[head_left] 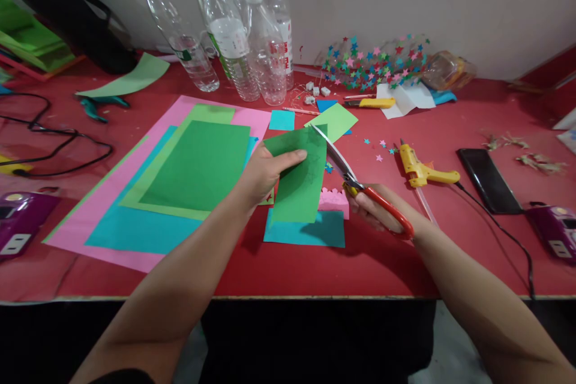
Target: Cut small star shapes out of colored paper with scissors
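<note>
Big red table (450, 264) is basically covered in craft stuff; the stack of coloured paper sheets (148, 204) lies flat on the left, out of the way but within reach; water bottles (243, 42) are parked at the back by the wall. The left hand (263, 173) has its fingers pinched on the green paper sheet (300, 177), lifting it off the table so the blades can get at its top edge. The right hand (375, 210) is clenched through the red handles of the scissors (355, 183), blades parted at the sheet; there's maybe a faint drawn outline on it, hard to tell. Yellow glue gun (423, 171) sits just right, cord trailing off.
</note>
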`<act>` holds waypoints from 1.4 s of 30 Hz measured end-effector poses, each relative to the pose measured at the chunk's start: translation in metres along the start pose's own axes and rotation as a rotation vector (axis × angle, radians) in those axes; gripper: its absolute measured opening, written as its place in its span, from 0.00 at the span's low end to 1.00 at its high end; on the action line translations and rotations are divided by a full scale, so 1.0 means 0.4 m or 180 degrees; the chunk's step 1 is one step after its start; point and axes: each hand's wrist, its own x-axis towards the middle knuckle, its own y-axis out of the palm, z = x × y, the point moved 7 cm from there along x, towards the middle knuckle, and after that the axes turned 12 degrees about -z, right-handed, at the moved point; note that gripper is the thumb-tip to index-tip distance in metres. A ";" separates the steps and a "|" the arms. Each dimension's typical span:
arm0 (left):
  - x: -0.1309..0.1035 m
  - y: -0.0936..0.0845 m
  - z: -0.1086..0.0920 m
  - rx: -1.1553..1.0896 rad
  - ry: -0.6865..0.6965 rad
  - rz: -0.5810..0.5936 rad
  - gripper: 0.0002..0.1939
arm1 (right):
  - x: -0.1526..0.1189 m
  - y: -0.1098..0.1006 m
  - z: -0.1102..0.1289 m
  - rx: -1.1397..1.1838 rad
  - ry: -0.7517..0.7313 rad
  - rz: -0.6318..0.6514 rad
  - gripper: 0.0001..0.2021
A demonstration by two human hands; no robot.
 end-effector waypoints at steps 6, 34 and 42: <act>-0.004 0.016 0.009 -0.0087 0.0142 -0.0048 0.14 | 0.003 0.041 0.018 0.0299 0.0044 -0.0094 0.26; -0.007 0.035 0.028 -0.0629 0.0194 0.0043 0.13 | 0.000 0.042 0.012 -0.0037 -0.0328 -0.0528 0.22; 0.013 0.015 0.021 -0.0545 0.0191 -0.0028 0.16 | -0.002 0.034 0.031 0.0028 -0.0181 -0.0551 0.23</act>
